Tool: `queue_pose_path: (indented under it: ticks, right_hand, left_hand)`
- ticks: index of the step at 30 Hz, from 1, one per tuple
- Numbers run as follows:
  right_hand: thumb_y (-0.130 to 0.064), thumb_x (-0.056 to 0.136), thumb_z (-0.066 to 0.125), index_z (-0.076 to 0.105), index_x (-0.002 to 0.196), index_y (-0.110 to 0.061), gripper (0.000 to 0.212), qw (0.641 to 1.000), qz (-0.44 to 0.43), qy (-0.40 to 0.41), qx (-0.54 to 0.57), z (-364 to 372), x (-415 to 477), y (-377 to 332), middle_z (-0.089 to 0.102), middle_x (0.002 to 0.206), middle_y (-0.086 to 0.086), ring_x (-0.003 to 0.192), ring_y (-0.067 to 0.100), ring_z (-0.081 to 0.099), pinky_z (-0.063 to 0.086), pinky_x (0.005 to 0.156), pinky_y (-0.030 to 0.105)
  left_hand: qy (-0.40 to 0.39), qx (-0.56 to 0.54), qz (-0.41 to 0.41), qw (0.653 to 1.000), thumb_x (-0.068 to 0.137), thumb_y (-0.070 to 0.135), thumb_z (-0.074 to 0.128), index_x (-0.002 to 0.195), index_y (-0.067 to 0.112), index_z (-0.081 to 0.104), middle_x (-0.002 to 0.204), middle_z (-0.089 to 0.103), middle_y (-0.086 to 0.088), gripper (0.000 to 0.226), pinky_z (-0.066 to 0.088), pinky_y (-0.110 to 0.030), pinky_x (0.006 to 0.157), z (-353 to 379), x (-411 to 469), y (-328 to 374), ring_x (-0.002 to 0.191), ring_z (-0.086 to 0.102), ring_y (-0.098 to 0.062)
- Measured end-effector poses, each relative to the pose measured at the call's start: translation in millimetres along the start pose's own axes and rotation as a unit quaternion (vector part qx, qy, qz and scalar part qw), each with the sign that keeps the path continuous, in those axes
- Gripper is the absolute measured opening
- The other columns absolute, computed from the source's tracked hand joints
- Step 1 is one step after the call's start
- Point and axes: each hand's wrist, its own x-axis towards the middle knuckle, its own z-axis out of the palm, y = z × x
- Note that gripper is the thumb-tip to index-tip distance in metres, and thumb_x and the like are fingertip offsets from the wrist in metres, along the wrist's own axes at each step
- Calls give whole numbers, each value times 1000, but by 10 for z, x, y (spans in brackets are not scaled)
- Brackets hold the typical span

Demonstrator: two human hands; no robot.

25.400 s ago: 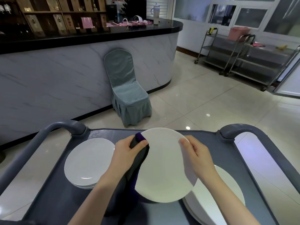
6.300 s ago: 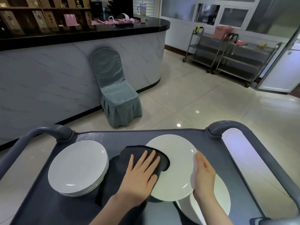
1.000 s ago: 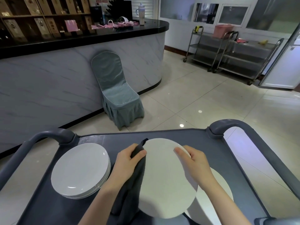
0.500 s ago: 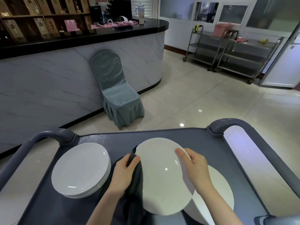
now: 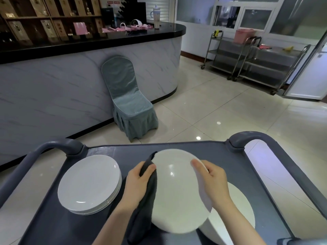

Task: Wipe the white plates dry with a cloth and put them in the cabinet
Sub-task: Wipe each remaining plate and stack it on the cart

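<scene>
Plainly the plate [image 5: 177, 191] is stiff, glazed and breakable, and probably slick if damp, so it is best taken by opposite rims, as is done now. It is held tilted above the middle of the cart [image 5: 221, 152]. Its left rim is pinched through the cloth [image 5: 146, 200] by the left hand [image 5: 136, 184]. Its right rim is gripped by the right hand [image 5: 214, 183], which is curled round the edge. A stack of plates [image 5: 88, 183] sits toward the cart's left edge. Another plate [image 5: 235, 209], perhaps several, lies beneath the right wrist.

one held plate [image 5: 177, 191], two plate stacks [image 5: 88, 183] [image 5: 237, 207], one cloth [image 5: 149, 191].
</scene>
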Motion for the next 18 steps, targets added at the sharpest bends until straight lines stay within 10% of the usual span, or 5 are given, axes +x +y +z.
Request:
queue_pose_path:
  ticks: [5, 12, 18]
  right_hand:
    - [-25, 98, 60, 32, 60, -15, 48, 970, 82, 171, 156, 260, -176, 70, 28, 59, -8, 56, 10, 25, 26, 47, 18]
    - [-27, 92, 69, 68, 103, -34, 14, 998, -22, -59, -27, -111, 121, -25, 73, 88, -14, 79, 13, 66, 51, 75, 25]
    - [-36, 95, 64, 66, 83, -36, 12, 944, -133, -231, -194, -17, 250, -191, 65, 75, -13, 69, 5, 54, 42, 67, 22]
  left_hand:
    - [124, -153, -135, 971, 94, 35, 62, 89, 24, 70, 89, 75, 5, 14, 54, -42, 91, 191, -115, -69, 96, 68, -20]
    - [69, 56, 56, 994, 93, 32, 64, 78, 31, 63, 74, 68, 14, 14, 48, -19, 71, -126, 69, 136, 72, 62, -4]
    - [-147, 133, 168, 966, 86, 24, 74, 75, 31, 65, 68, 63, 15, 16, 40, -11, 65, -59, 148, 441, 66, 52, 4]
